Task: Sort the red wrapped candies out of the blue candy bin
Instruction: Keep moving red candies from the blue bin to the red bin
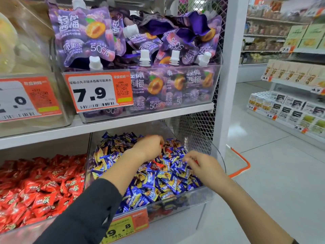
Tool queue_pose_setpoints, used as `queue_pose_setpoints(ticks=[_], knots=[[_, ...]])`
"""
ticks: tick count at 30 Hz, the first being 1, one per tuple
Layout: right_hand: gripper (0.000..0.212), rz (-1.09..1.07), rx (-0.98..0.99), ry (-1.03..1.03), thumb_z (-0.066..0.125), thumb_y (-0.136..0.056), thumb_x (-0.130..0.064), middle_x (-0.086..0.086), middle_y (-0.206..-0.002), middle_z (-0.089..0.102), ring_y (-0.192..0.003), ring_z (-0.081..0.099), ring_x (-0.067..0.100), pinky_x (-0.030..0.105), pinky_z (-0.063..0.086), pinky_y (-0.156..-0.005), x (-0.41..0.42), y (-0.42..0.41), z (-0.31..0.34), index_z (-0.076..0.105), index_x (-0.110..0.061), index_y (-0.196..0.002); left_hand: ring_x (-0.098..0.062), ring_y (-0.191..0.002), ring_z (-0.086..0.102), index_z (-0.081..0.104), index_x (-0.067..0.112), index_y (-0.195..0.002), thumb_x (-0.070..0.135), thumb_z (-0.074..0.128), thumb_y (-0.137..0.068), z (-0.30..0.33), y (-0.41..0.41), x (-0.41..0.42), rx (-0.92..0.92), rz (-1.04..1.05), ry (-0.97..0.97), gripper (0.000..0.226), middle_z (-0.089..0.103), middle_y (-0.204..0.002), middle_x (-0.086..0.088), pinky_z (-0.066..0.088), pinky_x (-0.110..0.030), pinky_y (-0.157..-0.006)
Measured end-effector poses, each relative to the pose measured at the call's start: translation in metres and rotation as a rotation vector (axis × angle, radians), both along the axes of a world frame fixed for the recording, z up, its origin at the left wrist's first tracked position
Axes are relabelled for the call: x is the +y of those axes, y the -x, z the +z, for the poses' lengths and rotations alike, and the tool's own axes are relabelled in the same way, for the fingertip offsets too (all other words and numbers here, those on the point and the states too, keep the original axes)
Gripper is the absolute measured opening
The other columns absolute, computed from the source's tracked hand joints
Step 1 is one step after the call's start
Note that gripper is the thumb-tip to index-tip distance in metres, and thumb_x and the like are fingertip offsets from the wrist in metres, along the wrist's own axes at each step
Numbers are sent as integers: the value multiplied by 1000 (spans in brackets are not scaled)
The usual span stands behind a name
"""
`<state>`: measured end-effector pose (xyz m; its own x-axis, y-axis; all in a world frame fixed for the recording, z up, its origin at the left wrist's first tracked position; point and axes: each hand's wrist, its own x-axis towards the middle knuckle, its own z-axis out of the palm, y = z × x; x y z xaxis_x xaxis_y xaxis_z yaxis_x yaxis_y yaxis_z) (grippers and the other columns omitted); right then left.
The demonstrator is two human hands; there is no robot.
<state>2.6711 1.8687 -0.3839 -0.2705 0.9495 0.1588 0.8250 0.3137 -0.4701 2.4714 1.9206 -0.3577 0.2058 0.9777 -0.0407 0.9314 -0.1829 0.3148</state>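
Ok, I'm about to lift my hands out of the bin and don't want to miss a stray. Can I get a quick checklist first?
1. Left hand holding a red piece: ok, red shows at its fingertips.
2. Right hand holding one: cannot tell, only a red sliver shows.
3. Clear plastic bin of blue wrapped candies free of red: not ok, a red wrapped candy lies between the hands.
4. Neighbouring bin of red wrapped candies reachable: ok.

Open top of the blue bin (207,191) gives entry from 6 o'clock, over its low front wall. Shelf (123,120) caps it at 12. Mesh panel (197,132) and white post (226,76) block 3 o'clock. Clear divider (88,155) walls off the red bin (35,224) at 9. Both forearms already crowd the opening.
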Motion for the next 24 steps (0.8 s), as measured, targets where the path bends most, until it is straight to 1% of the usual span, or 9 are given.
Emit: queue_pose_setpoints(ticks=[3, 5, 7, 9, 12, 15, 18, 21, 24], knots=[[10, -54, 179, -43, 51, -97, -35, -4, -71, 64, -59, 58, 10, 29, 50, -62, 14, 5, 14, 60, -32, -93, -18, -81, 56, 65, 12, -104, 9, 35, -95, 18, 5, -27, -91, -18, -58, 31, 60, -108, -5, 44, -30, -71], [10, -73, 190, -47, 56, -94, -38, -2, -79, 65, -66, 60, 13, 30, 50, -62, 32, 12, 19, 61, -30, -89, -23, -87, 58, 66, 8, -96, 10, 36, -94, 20, 3, -41, -50, -65, -22, 30, 63, -101, -7, 45, -32, -75], [14, -72, 141, -3, 61, -91, -36, 0, -90, 67, -75, 59, 14, 29, 46, -63, 51, 21, 21, 66, -23, -91, -23, -87, 58, 66, 12, -94, 20, 43, -94, 14, 1, -46, 35, -107, 24, 25, 62, -91, 0, 45, -31, -72], [17, -25, 56, 82, 66, -89, -32, 0, -102, 68, -85, 58, 13, 28, 46, -71, 67, 29, 17, 71, -18, -97, -17, -86, 55, 67, 19, -97, 33, 55, -91, 6, 0, -46, 129, -127, 48, 20, 55, -90, 5, 47, -31, -73], [26, 73, -144, 265, 69, -87, -30, 1, -115, 67, -98, 60, 16, 27, 47, -83, 79, 37, 8, 72, -17, -109, -19, -91, 54, 64, 18, -100, 30, 63, -89, 1, 4, -43, 257, -114, 27, 17, 58, -102, 0, 47, -32, -76], [28, 98, -216, 353, 68, -88, -26, 3, -120, 65, -102, 61, 19, 28, 48, -84, 82, 40, 2, 70, -14, -113, -22, -89, 56, 56, 15, -102, 34, 58, -93, -1, 11, -40, 230, -33, 16, 21, 57, -91, 0, 43, -32, -70], [25, 100, -206, 331, 69, -87, -22, 4, -115, 66, -97, 61, 18, 28, 47, -80, 82, 40, -3, 70, -10, -110, -20, -78, 54, 48, 14, -96, 38, 50, -96, 2, 15, -32, 116, 54, -40, 24, 55, -84, -1, 41, -33, -64], [18, 84, -156, 325, 65, -89, -20, 7, -104, 70, -86, 63, 19, 30, 50, -74, 82, 40, -5, 72, -7, -100, -19, -67, 48, 42, 11, -101, 26, 47, -96, 7, 7, -17, 37, 116, -67, 16, 50, -77, -2, 39, -31, -59], [14, -1, 0, 251, 56, -90, -16, 5, -81, 65, -63, 54, 13, 28, 46, -59, 83, 37, -2, 65, -9, -81, -22, -74, 53, 48, 7, -111, 15, 46, -94, 7, -7, 1, -22, 113, -54, 18, 55, -89, -6, 42, -31, -60]])
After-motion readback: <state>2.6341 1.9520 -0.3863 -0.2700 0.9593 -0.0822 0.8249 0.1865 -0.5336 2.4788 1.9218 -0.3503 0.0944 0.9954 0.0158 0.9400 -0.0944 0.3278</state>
